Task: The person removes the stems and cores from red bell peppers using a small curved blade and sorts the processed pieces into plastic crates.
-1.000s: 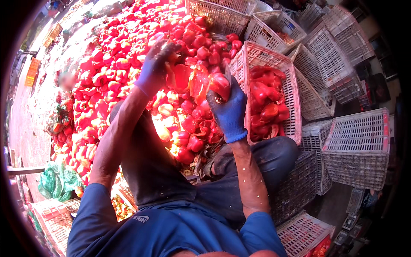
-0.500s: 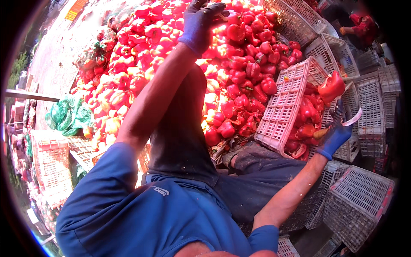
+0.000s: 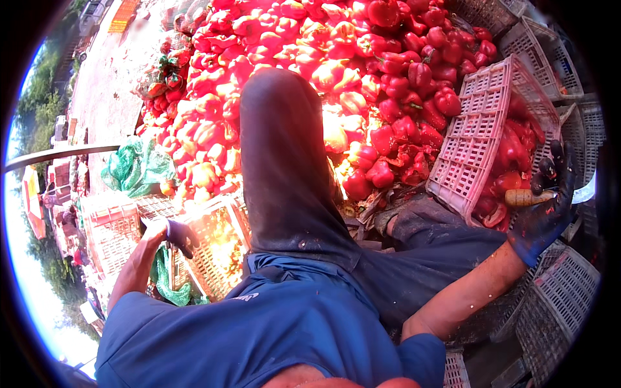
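Note:
My right hand [image 3: 546, 204], in a blue and black glove, is closed round a knife whose tan handle [image 3: 529, 197] points left. Its pale curved blade [image 3: 585, 191] shows past the hand. Beside it stands a tilted pinkish crate [image 3: 471, 132] holding red peppers [image 3: 511, 152]. My gloved left hand [image 3: 181, 238] is low at the left, over the edge of a crate [image 3: 210, 249] with yellowish-orange scraps inside. Its fingers reach out and look apart, with nothing visible in them. Ahead of my raised knee lies a big heap of red bell peppers [image 3: 394, 84].
Green netting [image 3: 136, 168] lies at the left behind a pale crate [image 3: 110, 233], with more netting [image 3: 167, 278] beside my left arm. Grey plastic crates [image 3: 563, 297] are stacked at the lower right, and others [image 3: 533, 52] stand at the far right. A bar [image 3: 71, 154] juts in from the left.
My left hand has swung from above the heap down to the left crate. My right hand keeps the knife; the red pepper at its fingertips is no longer there. The view has shifted.

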Tool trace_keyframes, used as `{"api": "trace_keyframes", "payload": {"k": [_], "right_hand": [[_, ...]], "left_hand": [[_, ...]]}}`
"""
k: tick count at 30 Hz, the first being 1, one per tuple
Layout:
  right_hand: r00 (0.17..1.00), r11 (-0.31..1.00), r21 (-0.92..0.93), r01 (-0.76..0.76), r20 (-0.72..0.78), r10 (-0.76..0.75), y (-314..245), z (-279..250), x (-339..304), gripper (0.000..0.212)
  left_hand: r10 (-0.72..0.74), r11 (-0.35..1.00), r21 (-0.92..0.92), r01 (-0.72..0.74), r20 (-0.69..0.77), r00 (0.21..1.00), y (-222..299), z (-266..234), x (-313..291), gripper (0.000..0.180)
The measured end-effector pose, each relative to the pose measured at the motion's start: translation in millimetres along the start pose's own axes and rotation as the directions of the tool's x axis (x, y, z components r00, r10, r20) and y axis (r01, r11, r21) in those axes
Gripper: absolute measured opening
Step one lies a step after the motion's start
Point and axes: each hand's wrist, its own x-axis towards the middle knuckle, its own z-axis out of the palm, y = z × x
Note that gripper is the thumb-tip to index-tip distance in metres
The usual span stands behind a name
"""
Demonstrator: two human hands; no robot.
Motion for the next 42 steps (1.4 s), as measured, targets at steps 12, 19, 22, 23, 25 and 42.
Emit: {"api": "trace_keyframes", "payload": {"k": [12, 19, 22, 23, 25, 42], "right_hand": [[0.993, 1.000, 0.028, -0.008, 0.119, 0.005, 7, 17, 1, 0.044], [0.987, 0.981, -0.108, -0.159, -0.033, 0.156, 6, 38, -1, 0.040], [0.989, 0.986, -0.081, -0.147, -0.033, 0.145, 7, 47, 6, 0.038], [0.989, 0.987, -0.067, -0.146, -0.041, 0.144, 5, 50, 7, 0.038], [0.999, 0.996, -0.085, -0.038, 0.000, 0.038, 12, 59, 7, 0.037], [0.904, 0.921, 0.333, -0.204, 0.424, 0.047, -46, 137, -53, 0.078]], "left_hand": [[-0.599, 0.737, 0.098, 0.668, -0.361, 0.714, -178, 53, 315, 0.043], [-0.772, 0.555, 0.189, 0.810, -0.245, 0.586, -200, 126, 378, 0.048], [-0.753, 0.595, 0.095, 0.798, -0.281, 0.594, -202, 122, 384, 0.051], [-0.739, 0.623, 0.039, 0.782, -0.298, 0.604, -200, 116, 387, 0.052], [-0.712, 0.677, -0.125, 0.725, -0.362, 0.602, -194, 98, 386, 0.053], [0.138, 0.258, -0.957, -0.130, -0.097, 0.986, 109, -124, 561, 0.072]]}}
